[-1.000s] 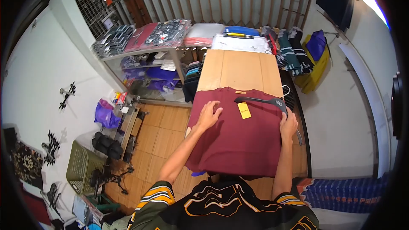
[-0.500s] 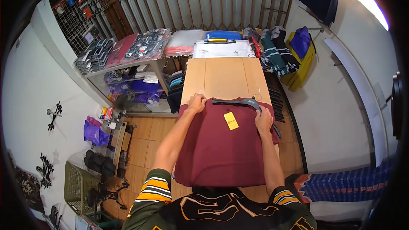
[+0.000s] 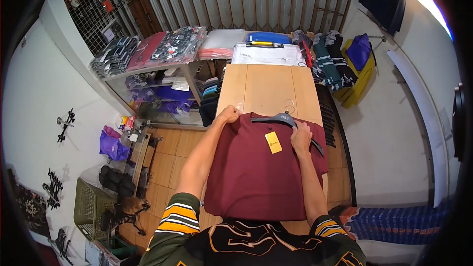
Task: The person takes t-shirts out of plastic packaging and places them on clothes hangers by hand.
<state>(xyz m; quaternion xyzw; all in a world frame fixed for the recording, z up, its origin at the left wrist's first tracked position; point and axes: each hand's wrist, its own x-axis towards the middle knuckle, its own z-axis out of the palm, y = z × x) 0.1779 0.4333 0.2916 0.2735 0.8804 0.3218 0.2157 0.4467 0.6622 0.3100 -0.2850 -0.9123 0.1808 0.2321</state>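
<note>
A maroon shirt (image 3: 253,177) lies spread on the wooden table with its collar at the far side. A yellow tag (image 3: 273,142) hangs just below the neckline. My left hand (image 3: 230,114) pinches the cloth at the shirt's left shoulder. Across the collar lies a black hanger (image 3: 276,118) marked M&S, its metal hook pointing away from me. Its left end reaches in at the neck opening, while the right arm rests on top of the shirt. My right hand (image 3: 301,139) is closed round that right arm, close against the cloth.
Beyond the shirt, the wooden table (image 3: 268,86) holds white sheets (image 3: 266,55) and a yellow-and-black tool (image 3: 264,44). Packed garments (image 3: 177,44) top a glass cabinet (image 3: 148,93) at left. Folded striped clothes (image 3: 327,64) sit at back right. A green basket (image 3: 88,209) stands lower left.
The hanger has slid left over the shirt, its left end now at the neck opening. My right hand has moved along with it. My left hand still pinches the shoulder. The view has shifted slightly.
</note>
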